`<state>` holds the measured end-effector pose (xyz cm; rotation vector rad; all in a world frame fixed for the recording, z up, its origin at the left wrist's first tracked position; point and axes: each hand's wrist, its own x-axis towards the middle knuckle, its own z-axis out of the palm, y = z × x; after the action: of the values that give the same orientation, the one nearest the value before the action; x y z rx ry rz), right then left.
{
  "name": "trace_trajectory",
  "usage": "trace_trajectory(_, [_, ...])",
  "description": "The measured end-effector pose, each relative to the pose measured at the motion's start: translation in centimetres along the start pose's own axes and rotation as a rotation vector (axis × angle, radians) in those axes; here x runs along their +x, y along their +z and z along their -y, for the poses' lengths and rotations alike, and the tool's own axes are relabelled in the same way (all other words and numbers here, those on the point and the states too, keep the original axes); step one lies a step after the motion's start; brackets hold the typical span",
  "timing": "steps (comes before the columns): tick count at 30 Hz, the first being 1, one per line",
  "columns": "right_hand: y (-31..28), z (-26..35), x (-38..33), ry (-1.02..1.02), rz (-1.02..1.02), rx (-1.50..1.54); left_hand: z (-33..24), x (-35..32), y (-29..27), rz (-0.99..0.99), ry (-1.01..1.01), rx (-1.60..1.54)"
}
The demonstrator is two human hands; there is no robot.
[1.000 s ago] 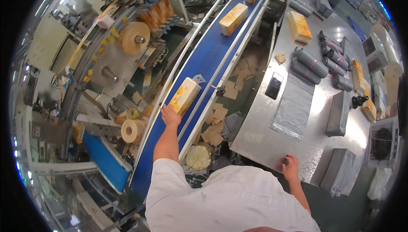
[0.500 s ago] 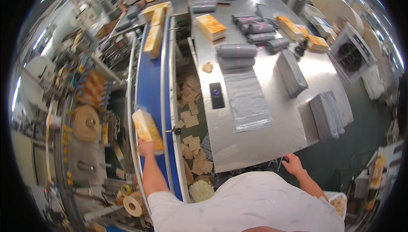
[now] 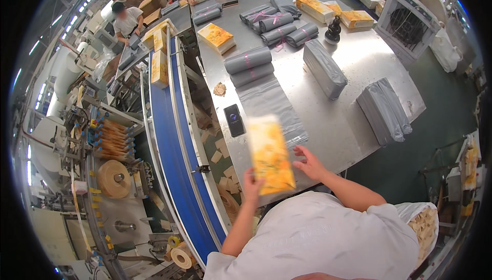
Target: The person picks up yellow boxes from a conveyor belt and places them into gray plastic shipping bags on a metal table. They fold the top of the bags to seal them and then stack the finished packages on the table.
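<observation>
My left hand (image 3: 252, 183) grips the near left side of a yellow and white flower-printed tissue pack (image 3: 270, 153), slightly blurred and held over the near edge of the metal table (image 3: 341, 149). To the right of the pack, my right hand (image 3: 310, 164) is open, fingers apart, with nothing in it. Beyond the pack, a flat grey plastic bag (image 3: 269, 103) trails from a rolled stack of grey bags (image 3: 249, 60). A black phone (image 3: 234, 120) lies left of that bag.
The blue conveyor belt (image 3: 171, 126) runs along my left, with tissue packs (image 3: 159, 68) at its far end. Grey-wrapped blocks (image 3: 325, 70) stand on the table's right. Farther off are bundled grey bag rolls (image 3: 277, 34) and a black bottle (image 3: 332, 31). Two people work at the back.
My left hand has lifted the tissue pack off the conveyor and carried it right, to the table's edge. My right hand has moved left and up toward the pack. The view has shifted.
</observation>
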<state>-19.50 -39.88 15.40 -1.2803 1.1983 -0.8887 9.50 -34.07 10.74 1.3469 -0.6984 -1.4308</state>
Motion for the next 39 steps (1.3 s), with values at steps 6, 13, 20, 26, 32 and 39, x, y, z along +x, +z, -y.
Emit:
trace_trajectory(6, [-4.0, -2.1, 2.2, -0.096, -0.159, -0.477, 4.1, -0.5, 8.8, 0.233, 0.134, 0.808])
trace_trajectory(13, [-6.6, -1.2, 5.2, 0.139, 0.129, -0.342, -1.4, 13.4, 11.2, -0.082, 0.184, 0.471])
trace_trajectory(20, [-9.7, -4.7, 13.1, -0.485, 0.213, -1.029, -1.9, 14.6, 11.1, -0.021, 0.176, 0.380])
trace_trajectory(26, [-9.2, 0.1, 13.0, -0.366, 0.228, -0.932, -6.0, 13.7, 12.6, 0.249, 0.330, 1.074])
trace_trajectory(32, [-9.6, 1.0, 9.1, -0.554, 0.258, -0.960, -4.0, 12.9, 16.9, -0.176, 0.398, 1.168])
trace_trajectory(39, [-8.2, -3.5, 10.3, -0.421, -0.248, -0.386, 1.1, 6.4, 12.6, 0.093, 0.368, 1.003])
